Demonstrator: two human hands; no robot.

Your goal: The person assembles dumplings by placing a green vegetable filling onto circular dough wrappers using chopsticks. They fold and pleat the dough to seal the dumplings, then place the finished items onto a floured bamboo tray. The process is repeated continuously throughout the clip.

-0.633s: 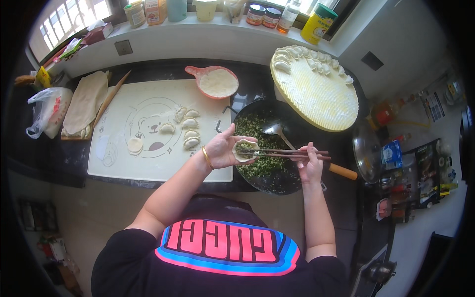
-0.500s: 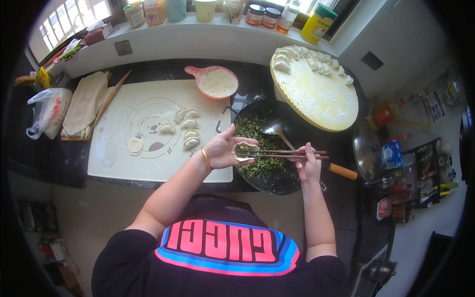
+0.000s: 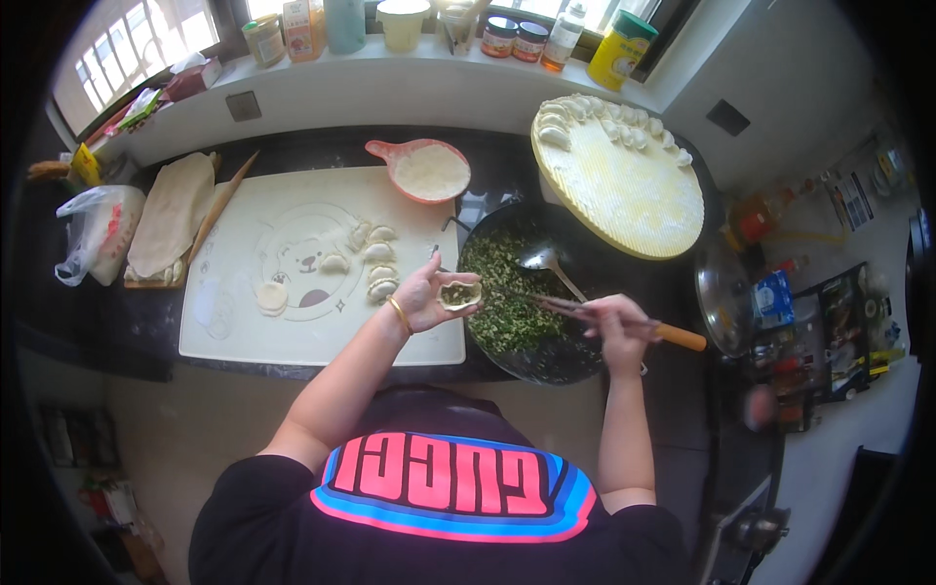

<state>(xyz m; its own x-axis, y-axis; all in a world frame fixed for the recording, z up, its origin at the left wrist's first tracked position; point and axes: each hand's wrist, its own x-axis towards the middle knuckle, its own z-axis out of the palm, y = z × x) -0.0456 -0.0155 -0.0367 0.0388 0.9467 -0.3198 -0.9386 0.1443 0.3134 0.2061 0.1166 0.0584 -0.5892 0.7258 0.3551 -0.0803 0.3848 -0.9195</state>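
My left hand [image 3: 426, 298] cradles a round dumpling wrapper [image 3: 459, 293] with green filling in its middle, close to the near left rim of the wok. In my right hand [image 3: 621, 327] are brown chopsticks [image 3: 565, 308], their tips over the chopped green filling [image 3: 512, 283] in the dark wok [image 3: 546, 367]. A metal spoon [image 3: 539, 257] rests in that filling. Left of the wok, several folded dumplings [image 3: 381, 252] sit on a cream mat [image 3: 219, 331] beside flat round wrappers [image 3: 272, 298].
A pink scoop of flour [image 3: 429, 173] stands at the mat's far edge. Behind the wok, a round yellow tray [image 3: 624, 185] carries several dumplings along its far rim. At far left lie a dough sheet [image 3: 173, 214], a rolling pin [image 3: 222, 205] and a plastic bag [image 3: 100, 229]. Jars [image 3: 514, 39] line the sill.
The chopsticks have pulled away from the wrapper, back to the right over the wok. My left hand with the filled wrapper has shifted slightly left.
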